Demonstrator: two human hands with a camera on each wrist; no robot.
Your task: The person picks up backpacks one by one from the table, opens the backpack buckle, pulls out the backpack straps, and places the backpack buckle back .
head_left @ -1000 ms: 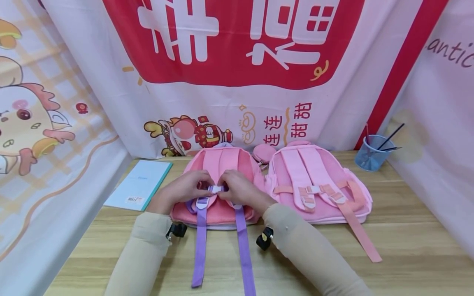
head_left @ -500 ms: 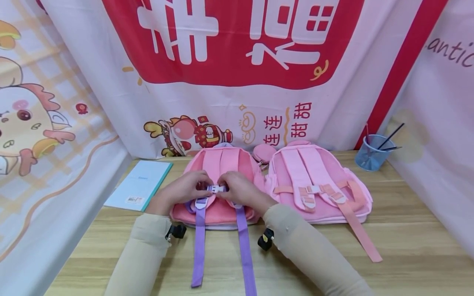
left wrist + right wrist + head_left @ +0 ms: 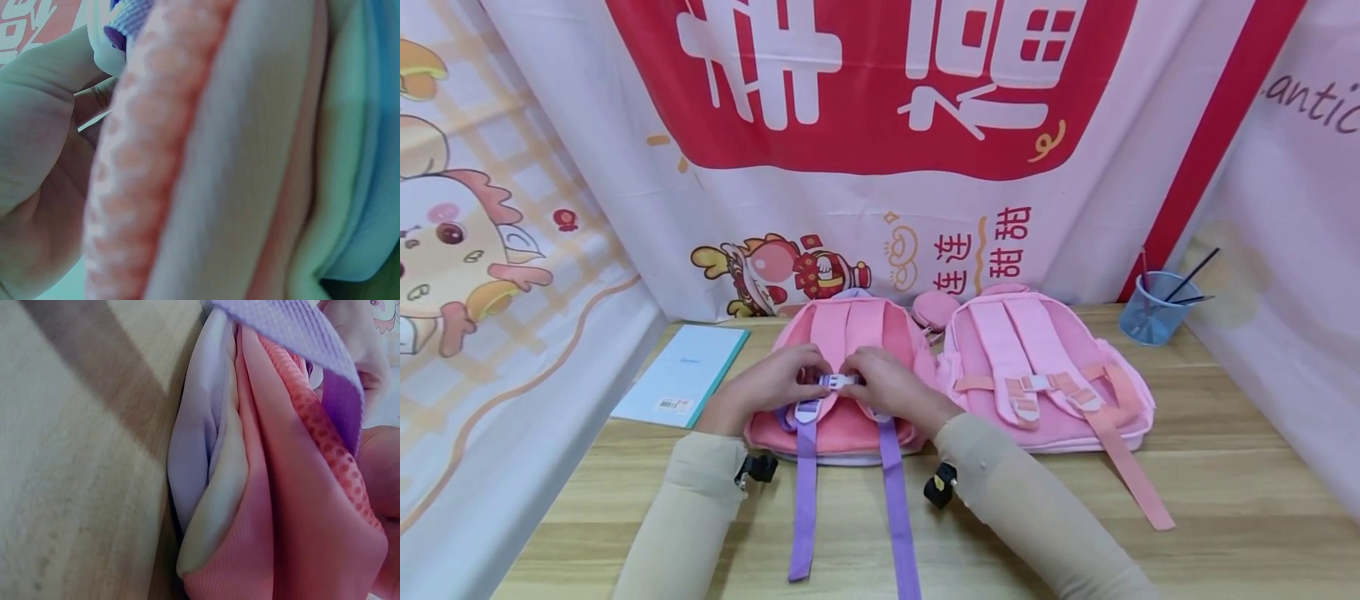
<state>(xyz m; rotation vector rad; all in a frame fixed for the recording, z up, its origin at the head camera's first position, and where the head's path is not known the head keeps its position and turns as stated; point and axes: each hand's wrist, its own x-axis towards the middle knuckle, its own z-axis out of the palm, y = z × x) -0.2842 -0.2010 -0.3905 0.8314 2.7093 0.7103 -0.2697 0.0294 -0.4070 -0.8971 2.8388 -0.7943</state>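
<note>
A pink backpack [image 3: 842, 438] lies back side up on the table, its two purple webbing tails [image 3: 803, 504] hanging toward the front. At its strap ends, the white chest-strap buckle [image 3: 838, 382] shows its prongs between my hands. My left hand [image 3: 775, 379] pinches the buckle's left part by thumb and fingers. From the other side, my right hand [image 3: 891, 383] pinches the right part. The left wrist view has the padded mesh panel [image 3: 150, 150] close up, with part of the left hand [image 3: 37, 137] behind it. In the right wrist view, purple webbing [image 3: 300, 325] crosses the bag's side.
Right beside it lies a second pink backpack [image 3: 1052, 333] with its chest buckle [image 3: 1036, 383] fastened. A round pink pouch [image 3: 935, 311] sits between the bags. At left is a light blue notebook [image 3: 688, 367]; a blue mesh pen cup [image 3: 1152, 312] stands at the back right.
The buckle looked joined a second ago; its halves have since drawn slightly apart, baring the prongs. Both hands stay in nearly the same place.
</note>
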